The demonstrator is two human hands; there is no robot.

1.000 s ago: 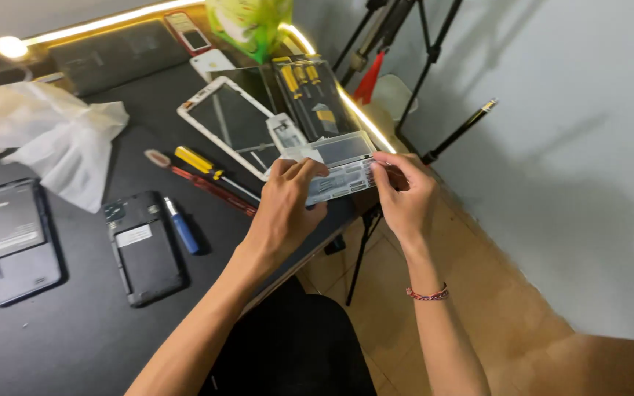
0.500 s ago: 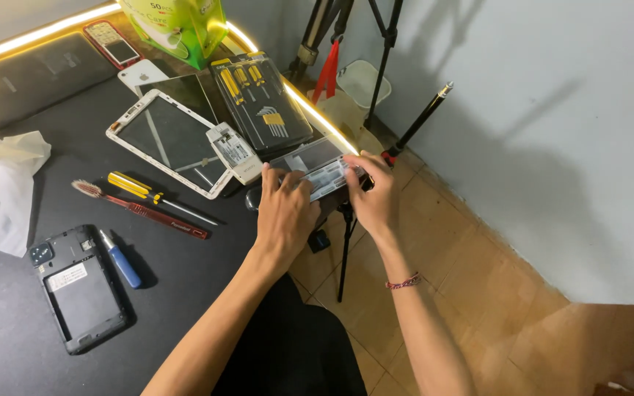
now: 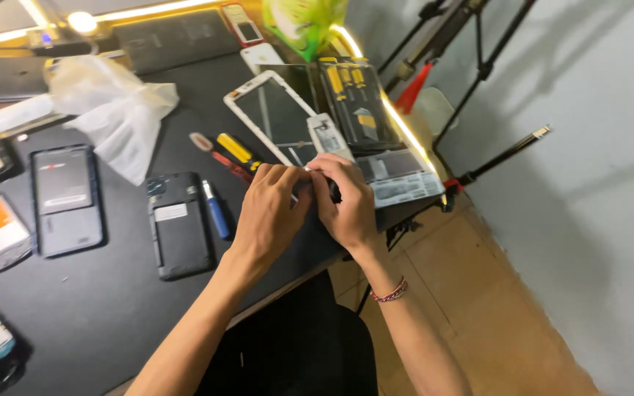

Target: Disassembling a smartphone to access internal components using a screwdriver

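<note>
Moved: both hands are now meeting mid-frame, away from the clear plastic case [image 3: 403, 180].
Grip: left hand [image 3: 273, 213] and right hand [image 3: 346, 202] are pinching a small dark part [image 3: 334, 192], mostly hidden.
Around: white tablet frame [image 3: 269, 110] above; yellow-handled screwdriver [image 3: 235, 148], backless black phone [image 3: 180, 224] lying left.

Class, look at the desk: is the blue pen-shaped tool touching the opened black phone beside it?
Apart. The head view shows a strip of dark desk between the blue pen-shaped tool and the opened black phone.

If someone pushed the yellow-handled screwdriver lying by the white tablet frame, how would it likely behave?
The yellow-handled screwdriver looks round-handled and lies flat on the dark table, so it would probably roll. It seems slim, likely light and stiff. The left hand is right beside it and might block it.
</note>
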